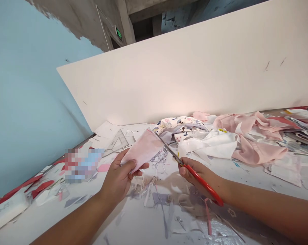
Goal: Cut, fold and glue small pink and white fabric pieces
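Observation:
A pale pink piece of fabric (145,149) is pinched in my left hand (122,170), thumb on top and fingers beneath. My right hand (200,175) grips a pair of scissors (203,185) by the red handles, with the metal blades pointing up and left. The blade tips lie along the right edge of the pink fabric; whether they cut into it I cannot tell. Under both hands, thin fabric scraps (150,192) litter the white table (133,221).
A clear set square (118,141) lies left of centre. Floral fabric (182,126), white cloth (210,144) and pink cloth (261,149) are heaped at the back and right. Red scraps (43,187) lie at the left. A white board (184,75) stands behind the table.

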Motion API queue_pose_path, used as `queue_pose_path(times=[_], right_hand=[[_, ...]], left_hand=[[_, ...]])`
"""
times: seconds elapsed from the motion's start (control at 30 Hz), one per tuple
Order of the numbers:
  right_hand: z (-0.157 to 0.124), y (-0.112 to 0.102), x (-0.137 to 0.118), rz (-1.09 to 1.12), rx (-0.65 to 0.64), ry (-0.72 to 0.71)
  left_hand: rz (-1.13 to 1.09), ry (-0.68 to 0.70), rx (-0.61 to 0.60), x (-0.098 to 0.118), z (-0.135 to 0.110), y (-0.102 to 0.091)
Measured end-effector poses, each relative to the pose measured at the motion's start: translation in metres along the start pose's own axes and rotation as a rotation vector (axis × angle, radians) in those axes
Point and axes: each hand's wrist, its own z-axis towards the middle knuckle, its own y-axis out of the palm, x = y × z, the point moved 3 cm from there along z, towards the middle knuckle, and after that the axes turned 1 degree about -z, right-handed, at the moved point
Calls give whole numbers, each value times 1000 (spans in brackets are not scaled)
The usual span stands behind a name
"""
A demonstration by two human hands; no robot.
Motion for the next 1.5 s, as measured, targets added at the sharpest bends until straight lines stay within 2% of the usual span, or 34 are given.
queue_pose_path(times=[0.23, 0.7, 0.9, 1.07, 1.27, 1.5], right_hand=[[2, 0, 0, -12, 4, -11], [7, 0, 9, -67, 21, -56], [7, -2, 8, -105, 20, -71], [7, -2, 6, -123, 23, -30], [10, -2, 19, -80, -8, 42], [14, -1, 27, 1, 34, 121]], left_hand=[[-32, 15, 38, 0, 2, -2], [3, 17, -43, 6, 1, -1], [-29, 18, 0, 3, 3, -4], [-33, 17, 27, 2, 4, -6], [-34, 31, 13, 3, 5, -6], [-31, 44, -3, 3, 6, -7]])
